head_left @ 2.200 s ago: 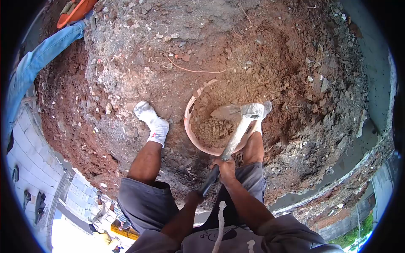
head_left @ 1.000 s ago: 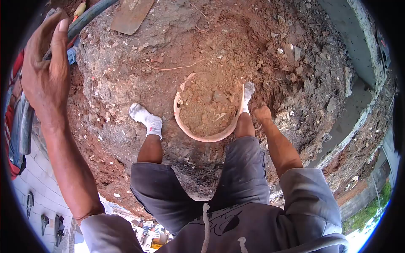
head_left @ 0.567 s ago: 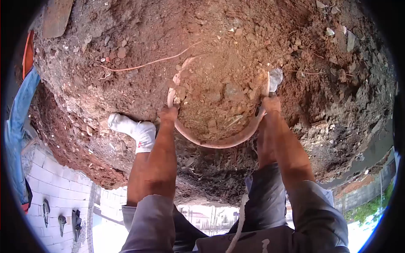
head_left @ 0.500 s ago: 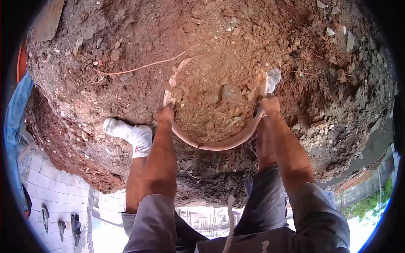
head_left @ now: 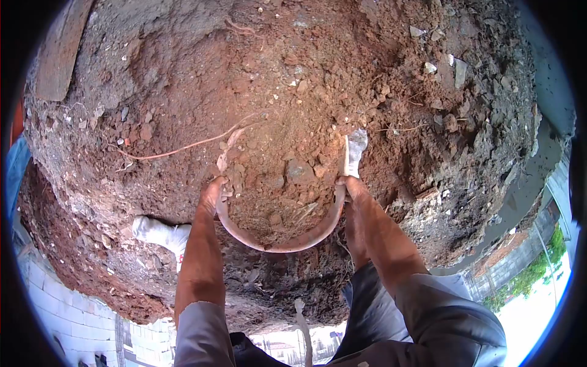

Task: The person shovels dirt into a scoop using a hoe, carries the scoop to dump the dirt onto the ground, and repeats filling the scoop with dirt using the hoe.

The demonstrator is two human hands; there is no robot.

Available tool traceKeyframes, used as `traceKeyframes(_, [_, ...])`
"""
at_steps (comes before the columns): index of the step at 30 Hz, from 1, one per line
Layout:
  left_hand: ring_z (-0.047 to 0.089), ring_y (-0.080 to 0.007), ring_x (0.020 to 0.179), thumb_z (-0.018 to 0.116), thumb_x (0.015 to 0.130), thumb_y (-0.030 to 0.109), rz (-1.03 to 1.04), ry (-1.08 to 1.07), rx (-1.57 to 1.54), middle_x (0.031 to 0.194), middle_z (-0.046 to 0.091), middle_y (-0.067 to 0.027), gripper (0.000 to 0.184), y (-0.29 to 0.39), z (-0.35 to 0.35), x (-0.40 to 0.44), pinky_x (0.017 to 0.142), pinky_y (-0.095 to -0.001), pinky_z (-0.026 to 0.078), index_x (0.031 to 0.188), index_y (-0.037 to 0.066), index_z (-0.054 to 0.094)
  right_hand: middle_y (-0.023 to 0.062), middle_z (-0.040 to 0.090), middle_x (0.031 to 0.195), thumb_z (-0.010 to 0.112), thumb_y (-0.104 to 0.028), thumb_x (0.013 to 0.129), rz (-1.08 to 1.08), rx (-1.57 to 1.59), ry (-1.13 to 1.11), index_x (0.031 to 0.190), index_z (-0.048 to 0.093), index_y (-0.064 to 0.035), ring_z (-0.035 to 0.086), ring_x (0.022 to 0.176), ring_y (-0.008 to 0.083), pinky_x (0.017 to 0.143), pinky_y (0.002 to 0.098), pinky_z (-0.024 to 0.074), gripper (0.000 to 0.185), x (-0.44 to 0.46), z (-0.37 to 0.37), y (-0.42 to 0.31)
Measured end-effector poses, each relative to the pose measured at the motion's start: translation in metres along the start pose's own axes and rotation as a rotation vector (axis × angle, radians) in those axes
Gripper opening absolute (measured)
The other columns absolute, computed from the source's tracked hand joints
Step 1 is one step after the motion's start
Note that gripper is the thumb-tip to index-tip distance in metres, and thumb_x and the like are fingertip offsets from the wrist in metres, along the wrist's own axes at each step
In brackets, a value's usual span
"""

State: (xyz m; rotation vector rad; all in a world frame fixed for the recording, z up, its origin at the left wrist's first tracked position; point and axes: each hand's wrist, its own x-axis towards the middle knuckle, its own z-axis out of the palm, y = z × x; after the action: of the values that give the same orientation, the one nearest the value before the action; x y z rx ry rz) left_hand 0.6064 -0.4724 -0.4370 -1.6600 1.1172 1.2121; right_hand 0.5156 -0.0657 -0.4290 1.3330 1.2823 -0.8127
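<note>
A round basin (head_left: 278, 246) with a pale pinkish rim sits on the soil between my feet, filled with brown earth and stones. My left hand (head_left: 214, 191) is closed on its left rim. On the opposite side, my right hand (head_left: 350, 186) grips the right rim, close to my white-socked right foot (head_left: 356, 147). Soil covers the far part of the rim. A thin reddish root or wire (head_left: 183, 148) lies on the ground beyond the basin, to the left.
A flat rusty board or blade (head_left: 58, 61) lies at the upper left. My other socked foot (head_left: 160, 235) stands left of the basin. Blue cloth (head_left: 16, 174) shows at the left edge. A grey concrete strip (head_left: 520, 196) runs along the right.
The long-handled tool left my hands, and both hands came down onto the basin's rim. Earth now fills the basin higher. Since the last earlier frame, basin and hands appear lower and further left in view.
</note>
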Motion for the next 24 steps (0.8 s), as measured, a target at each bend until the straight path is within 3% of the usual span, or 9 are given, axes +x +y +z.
traceKeyframes(5, [0.058,-0.0169,0.067,0.061,0.08,0.028,-0.054,-0.025,0.004,0.076,0.06,-0.0029,0.026,-0.033,-0.005,0.038,0.06,-0.03,0.046,0.094,0.007,0.063,0.008,0.059,0.073,0.059,-0.016,0.076,0.021,0.183,-0.146,0.093,0.058,-0.0045,0.057,0.064,0.021,0.062,0.0339,0.0486,0.02,0.004,0.004,0.019])
traceKeyframes(7, [0.058,-0.0175,0.069,0.06,0.08,0.027,0.083,-0.038,-0.085,0.078,0.061,-0.0026,0.025,-0.033,0.017,0.007,0.061,-0.0305,0.047,0.095,0.007,0.064,0.0069,0.056,0.071,0.059,-0.014,0.076,-0.138,0.2,-0.166,0.092,0.058,-0.0041,0.055,0.062,0.0196,0.06,0.0338,0.0475,0.018,-0.012,0.01,0.026])
traceKeyframes(8, [0.059,-0.0177,0.07,0.06,0.08,0.026,0.158,-0.042,-0.13,0.079,0.062,-0.0025,0.025,-0.03,0.025,-0.008,0.062,-0.0307,0.047,0.095,0.006,0.064,0.0059,0.055,0.071,0.06,-0.012,0.076,-0.09,0.161,-0.118,0.093,0.058,-0.0041,0.054,0.063,0.0185,0.061,0.0326,0.0462,0.019,-0.015,0.013,0.029])
traceKeyframes(11, [0.059,-0.0182,0.07,0.059,0.08,0.023,0.244,0.288,-0.062,0.08,0.063,-0.0027,0.025,-0.046,0.031,-0.009,0.062,-0.0311,0.048,0.096,0.006,0.065,0.0052,0.055,0.072,0.06,-0.011,0.075,-0.149,0.095,-0.12,0.095,0.059,-0.0042,0.052,0.064,0.018,0.061,0.0312,0.0443,0.021,-0.038,0.014,0.032])
traceKeyframes(12, [0.059,-0.0188,0.073,0.06,0.078,0.023,0.253,0.19,-0.087,0.083,0.063,-0.0043,0.029,-0.037,0.032,-0.017,0.065,-0.0315,0.048,0.098,0.003,0.065,0.0045,0.056,0.073,0.061,-0.01,0.074,-0.219,0.082,-0.061,0.097,0.06,-0.0031,0.051,0.065,0.0178,0.061,0.0314,0.043,0.024,-0.036,0.016,0.037])
traceKeyframes(14, [0.06,-0.0199,0.078,0.062,0.076,0.023,0.248,-0.008,-0.113,0.088,0.064,-0.0076,0.037,-0.007,0.038,-0.084,0.071,-0.0322,0.048,0.102,-0.003,0.065,0.0037,0.056,0.073,0.062,-0.009,0.075,-0.27,0.054,-0.053,0.1,0.061,-0.0007,0.05,0.063,0.0179,0.06,0.0314,0.0428,0.026,-0.057,0.005,0.035])
traceKeyframes(17, [0.059,-0.0201,0.077,0.061,0.075,0.022,0.362,0.082,-0.098,0.085,0.063,-0.0069,0.035,0.016,0.044,-0.133,0.071,-0.0321,0.047,0.1,-0.002,0.065,0.0034,0.057,0.073,0.062,-0.01,0.076,-0.393,0.134,-0.094,0.1,0.062,0.0003,0.052,0.063,0.0166,0.06,0.0301,0.0437,0.026,-0.105,-0.013,0.012])
traceKeyframes(21, [0.055,-0.0182,0.069,0.061,0.075,0.023,0.535,0.064,-0.136,0.079,0.06,-0.0043,0.025,0.089,0.074,-0.266,0.061,-0.0317,0.043,0.086,0.001,0.064,0.0028,0.059,0.073,0.063,-0.013,0.077,-0.628,0.192,-0.094,0.101,0.062,0.0002,0.054,0.064,0.014,0.062,0.0289,0.0448,0.027,-0.18,-0.068,-0.021])
traceKeyframes(24, [0.052,-0.0161,0.061,0.061,0.077,0.022,0.664,0.106,-0.021,0.074,0.058,-0.0018,0.02,0.137,0.091,-0.379,0.056,-0.0309,0.041,0.085,0.004,0.062,0.0016,0.058,0.077,0.064,-0.02,0.08,-0.832,0.222,-0.17,0.102,0.061,-0.001,0.052,0.068,0.0125,0.062,0.0289,0.0442,0.029,-0.312,-0.146,-0.056])
